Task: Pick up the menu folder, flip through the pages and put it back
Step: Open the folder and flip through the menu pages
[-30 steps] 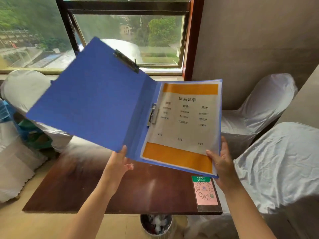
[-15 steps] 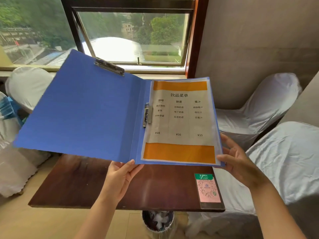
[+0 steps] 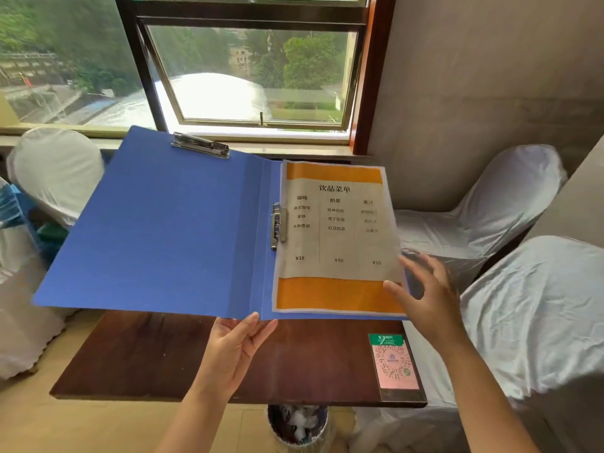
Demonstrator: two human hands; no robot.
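Note:
The blue menu folder [image 3: 157, 223] is open flat and held above the dark wooden table [image 3: 157, 361]. Its right half carries an orange and white menu page [image 3: 333, 237] in a clear sleeve, clipped at the spine. My left hand [image 3: 232, 351] supports the folder from below at the bottom of the spine, thumb on the front edge. My right hand [image 3: 421, 292] is at the page's lower right edge, thumb on the orange band and fingers spread behind the lifting sleeve edge.
A pink QR code card [image 3: 394, 364] lies on the table's near right corner. White-covered chairs stand at the right [image 3: 536, 308], back right [image 3: 483, 210] and left [image 3: 55, 168]. A waste bin [image 3: 297, 423] sits under the table. The window is behind.
The folder has dropped lower and flatter over the table. My right hand moved up onto the page's right edge, which is lifting.

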